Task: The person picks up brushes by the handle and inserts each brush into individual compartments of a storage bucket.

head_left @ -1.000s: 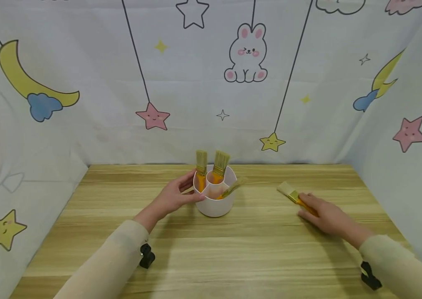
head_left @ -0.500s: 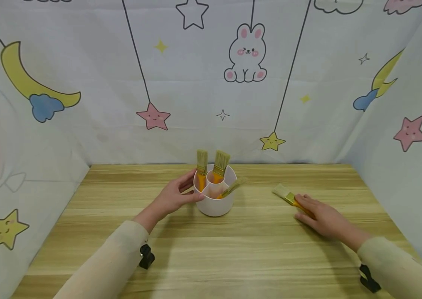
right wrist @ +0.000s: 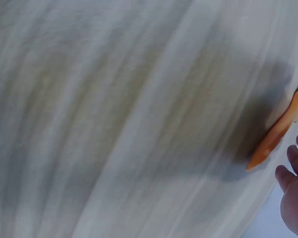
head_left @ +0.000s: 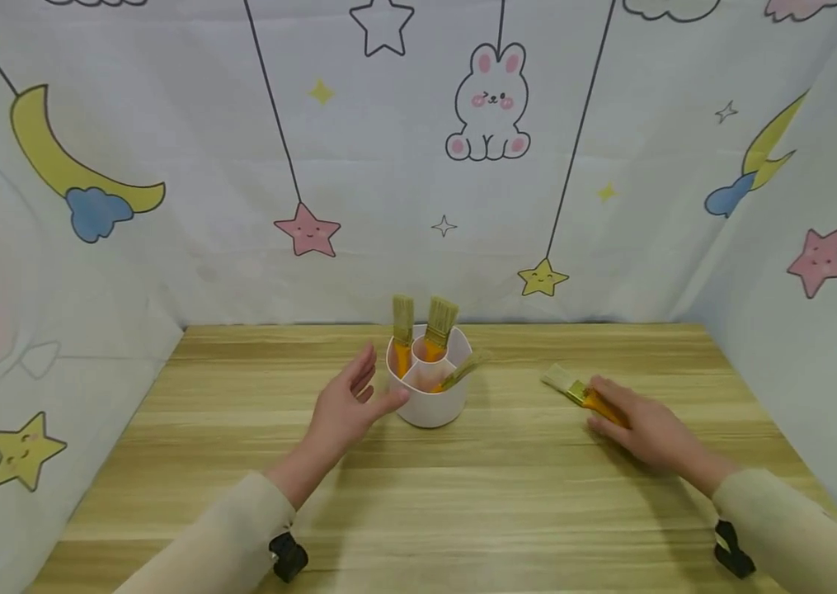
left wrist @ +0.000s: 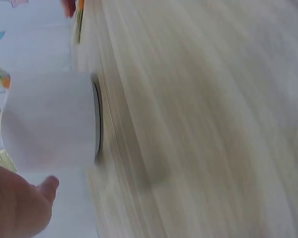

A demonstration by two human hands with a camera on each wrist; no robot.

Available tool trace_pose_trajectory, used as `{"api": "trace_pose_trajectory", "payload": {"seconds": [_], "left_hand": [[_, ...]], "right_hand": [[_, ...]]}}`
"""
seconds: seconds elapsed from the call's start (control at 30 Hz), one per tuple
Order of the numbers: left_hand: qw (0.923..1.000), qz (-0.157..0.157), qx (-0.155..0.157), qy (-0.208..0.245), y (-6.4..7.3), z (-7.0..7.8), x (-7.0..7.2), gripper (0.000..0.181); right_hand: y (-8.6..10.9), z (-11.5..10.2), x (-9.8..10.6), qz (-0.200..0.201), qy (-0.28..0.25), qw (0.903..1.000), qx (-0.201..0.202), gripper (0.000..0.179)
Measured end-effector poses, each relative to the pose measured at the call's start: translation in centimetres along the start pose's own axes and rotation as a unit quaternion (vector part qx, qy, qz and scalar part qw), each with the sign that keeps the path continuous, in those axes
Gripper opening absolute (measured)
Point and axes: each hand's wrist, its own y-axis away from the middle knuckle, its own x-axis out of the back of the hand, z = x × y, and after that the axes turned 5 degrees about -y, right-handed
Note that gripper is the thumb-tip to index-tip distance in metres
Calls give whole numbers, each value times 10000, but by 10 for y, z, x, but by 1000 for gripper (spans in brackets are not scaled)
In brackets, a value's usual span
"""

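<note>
A white round organizer with compartments [head_left: 429, 408] stands on the wooden table. Paintbrushes stand in it: a narrow brush [head_left: 402, 320], a wider brush [head_left: 440, 322] and a brush leaning right [head_left: 466, 369]. My left hand [head_left: 344, 404] is spread around its left side, thumb near the front and fingers apart from the wall. At the right, another paintbrush [head_left: 565, 384] lies on the table, bristles pointing left. My right hand [head_left: 644, 425] is over its orange handle [right wrist: 275, 134], loosely spread, with thumb and forefinger on either side. Whether the fingertips touch it is hard to see.
The wooden table [head_left: 418, 511] ends at a white cloth backdrop [head_left: 388, 165] printed with stars, moons and a rabbit. Cloth also hangs at both sides. A black strap device sits at each wrist.
My left hand has loosened from the organizer and drawn slightly left. The right hand shifted the loose paintbrush a little left, then its fingers loosened around the handle.
</note>
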Motion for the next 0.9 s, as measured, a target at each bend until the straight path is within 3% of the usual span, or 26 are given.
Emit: {"api": "trace_pose_trajectory", "payload": {"seconds": [0.27, 0.43, 0.9], "left_hand": [[9991, 183, 83, 377, 7, 6, -20, 97], [9985, 243, 43, 481, 6, 5, -25, 95], [9982, 317, 55, 497, -3, 3, -28, 99]], "right_hand": [[-10, 1, 4, -169, -22, 9987, -472, 81], [-11, 3, 5, -268, 28, 9978, -613, 76], [-10, 6, -5, 359, 235, 9991, -9, 45]]}}
